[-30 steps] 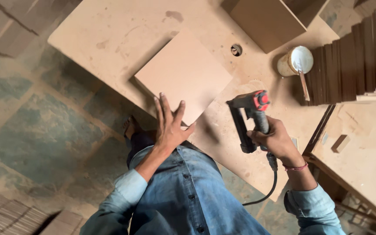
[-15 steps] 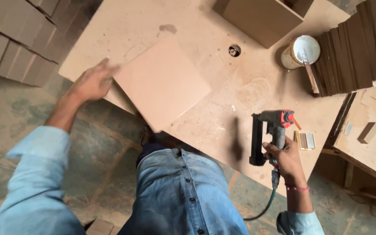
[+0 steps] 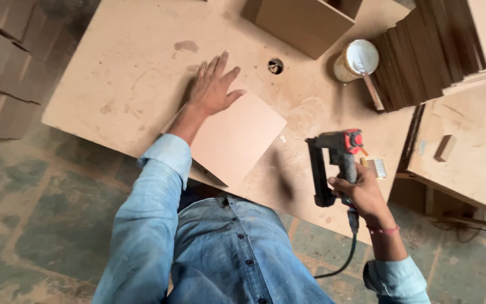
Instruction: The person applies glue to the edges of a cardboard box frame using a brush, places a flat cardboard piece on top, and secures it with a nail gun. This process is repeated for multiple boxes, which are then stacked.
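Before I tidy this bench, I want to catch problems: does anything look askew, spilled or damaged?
The square panel under the left hand lies skewed, one corner past the bench edge. A dark stain marks the bench near a round hole. The right hand holds the nail gun upright. Nothing looks broken.

Light-blue denim shirt, dark buttons, long cuffed sleeves; perhaps a red thread on the right wrist.
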A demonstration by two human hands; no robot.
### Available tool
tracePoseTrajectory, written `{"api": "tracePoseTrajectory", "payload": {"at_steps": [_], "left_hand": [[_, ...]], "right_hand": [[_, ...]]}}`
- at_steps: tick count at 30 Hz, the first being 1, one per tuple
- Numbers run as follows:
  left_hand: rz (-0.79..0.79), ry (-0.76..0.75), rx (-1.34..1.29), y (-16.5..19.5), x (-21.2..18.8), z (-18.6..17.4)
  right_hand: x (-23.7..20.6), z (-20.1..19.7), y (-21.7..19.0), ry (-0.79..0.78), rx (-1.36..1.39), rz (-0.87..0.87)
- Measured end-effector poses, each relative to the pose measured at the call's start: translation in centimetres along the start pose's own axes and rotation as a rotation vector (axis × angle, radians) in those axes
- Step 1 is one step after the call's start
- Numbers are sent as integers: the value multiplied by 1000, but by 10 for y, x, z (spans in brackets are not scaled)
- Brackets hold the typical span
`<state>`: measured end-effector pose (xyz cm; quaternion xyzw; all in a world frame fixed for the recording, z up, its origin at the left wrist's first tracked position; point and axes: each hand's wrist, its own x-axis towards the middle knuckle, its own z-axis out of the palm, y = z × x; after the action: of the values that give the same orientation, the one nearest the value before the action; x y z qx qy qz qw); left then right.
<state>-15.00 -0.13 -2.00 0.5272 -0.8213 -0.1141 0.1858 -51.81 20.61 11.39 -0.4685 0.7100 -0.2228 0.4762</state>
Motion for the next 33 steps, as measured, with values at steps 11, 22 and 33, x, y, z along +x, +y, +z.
{"api": "tracePoseTrajectory", "payload": {"at_steps": [11,22,33], "left_hand": [[6,139,-92,152,-82,61],[10,146,-162,148,-78,64],[-38,263,-135,136,-157,67]], "right_hand": [[53,-5,-63,-285,-227,-65],[76,-4,-65,-361,-314,-95],[40,28,-62,-452,-385,-108]]}}
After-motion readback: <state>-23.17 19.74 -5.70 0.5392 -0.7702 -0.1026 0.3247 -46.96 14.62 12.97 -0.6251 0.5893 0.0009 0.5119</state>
